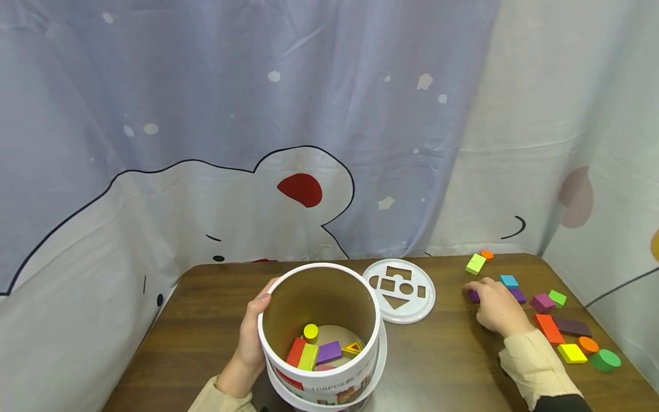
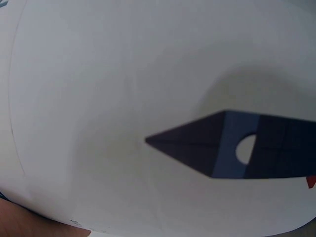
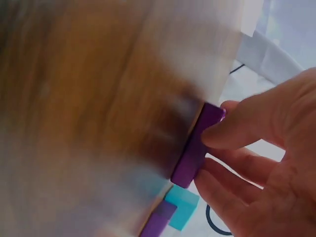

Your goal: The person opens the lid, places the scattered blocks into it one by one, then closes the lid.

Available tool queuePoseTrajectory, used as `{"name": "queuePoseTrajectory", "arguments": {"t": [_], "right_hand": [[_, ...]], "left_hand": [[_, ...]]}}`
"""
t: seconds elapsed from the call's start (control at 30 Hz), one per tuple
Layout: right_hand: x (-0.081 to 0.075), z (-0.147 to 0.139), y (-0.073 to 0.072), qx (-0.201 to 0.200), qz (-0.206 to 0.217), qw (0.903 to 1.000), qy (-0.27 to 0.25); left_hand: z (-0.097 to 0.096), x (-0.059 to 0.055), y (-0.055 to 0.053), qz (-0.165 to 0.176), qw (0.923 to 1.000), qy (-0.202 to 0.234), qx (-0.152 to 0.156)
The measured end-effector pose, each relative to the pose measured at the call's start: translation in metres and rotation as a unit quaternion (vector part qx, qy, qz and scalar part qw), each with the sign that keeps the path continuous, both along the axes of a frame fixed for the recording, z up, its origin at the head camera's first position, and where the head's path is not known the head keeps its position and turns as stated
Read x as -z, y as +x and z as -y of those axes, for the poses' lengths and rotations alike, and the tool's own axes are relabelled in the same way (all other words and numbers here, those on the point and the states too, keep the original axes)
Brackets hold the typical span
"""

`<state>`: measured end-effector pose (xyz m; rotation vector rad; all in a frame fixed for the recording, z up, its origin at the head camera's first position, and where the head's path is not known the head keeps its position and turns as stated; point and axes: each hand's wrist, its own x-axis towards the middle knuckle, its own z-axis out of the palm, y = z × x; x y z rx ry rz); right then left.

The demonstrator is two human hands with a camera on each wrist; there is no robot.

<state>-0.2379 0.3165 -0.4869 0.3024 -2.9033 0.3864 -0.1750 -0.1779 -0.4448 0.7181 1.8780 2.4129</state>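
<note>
My left hand point(image 1: 252, 337) grips the side of a white round bucket point(image 1: 319, 372), tipped so its inside shows in the head view. Inside lie a yellow cylinder point(image 1: 311, 332), a red block point(image 1: 296, 352), a yellow-green block point(image 1: 308, 357), a purple block point(image 1: 329, 352) and a small triangular piece point(image 1: 353, 348). The bucket's white wall point(image 2: 98, 98) fills the left wrist view, with a dark pointed shape point(image 2: 197, 145) across it. At the right of the table, my right hand point(image 1: 498, 309) pinches a purple rectangular block point(image 3: 190, 148) between thumb and fingers.
A white lid point(image 1: 378, 300) with shaped cut-outs lies behind the bucket. Around the right hand are a blue block point(image 1: 508, 281), a red block point(image 1: 549, 329), a dark plank point(image 1: 572, 327), a green cylinder point(image 1: 606, 360) and several others. A patterned curtain point(image 1: 309, 114) hangs behind the table.
</note>
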Motion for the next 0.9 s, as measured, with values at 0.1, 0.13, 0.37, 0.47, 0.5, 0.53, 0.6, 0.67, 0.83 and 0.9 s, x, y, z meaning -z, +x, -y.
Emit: {"name": "queuePoseTrajectory", "arguments": {"t": [0.1,0.13,0.37,0.47,0.5,0.53,0.6,0.67,0.83,0.9], "right_hand": [[-0.002,-0.002,0.001,0.017,0.006,0.9998,0.01],[-0.002,-0.003,0.001,0.021,0.007,0.9996,0.015],[0.0,-0.006,0.0,0.028,0.009,0.9987,0.042],[-0.001,-0.004,0.002,0.028,0.021,0.9982,0.048],[-0.002,-0.003,0.003,0.029,0.028,0.9979,0.051],[-0.003,-0.002,0.004,0.029,0.034,0.9976,0.052],[-0.006,0.002,0.006,0.027,0.043,0.9973,0.054],[-0.01,0.006,0.008,0.02,0.039,0.9982,0.042],[-0.029,0.027,0.016,-0.023,-0.02,0.999,-0.031],[-0.043,0.039,0.021,-0.044,-0.05,0.996,-0.059]], "left_hand": [[0.001,0.003,-0.002,0.0,1.0,0.004,0.003],[0.001,0.004,-0.002,0.0,1.0,0.005,0.004],[0.001,0.005,-0.004,-0.006,0.9998,0.014,0.014],[0.002,0.006,-0.005,-0.008,0.9998,0.013,0.014],[0.002,0.006,-0.005,-0.008,0.9998,0.012,0.013],[0.001,0.007,-0.005,-0.008,0.9998,0.011,0.012],[0.001,0.006,-0.005,-0.01,0.9998,0.009,0.01],[0.001,0.006,-0.005,-0.01,0.9999,0.009,0.009],[0.0,0.005,-0.003,-0.001,1.0,0.004,0.001],[0.0,0.003,-0.002,-0.007,1.0,0.004,0.0]]}}
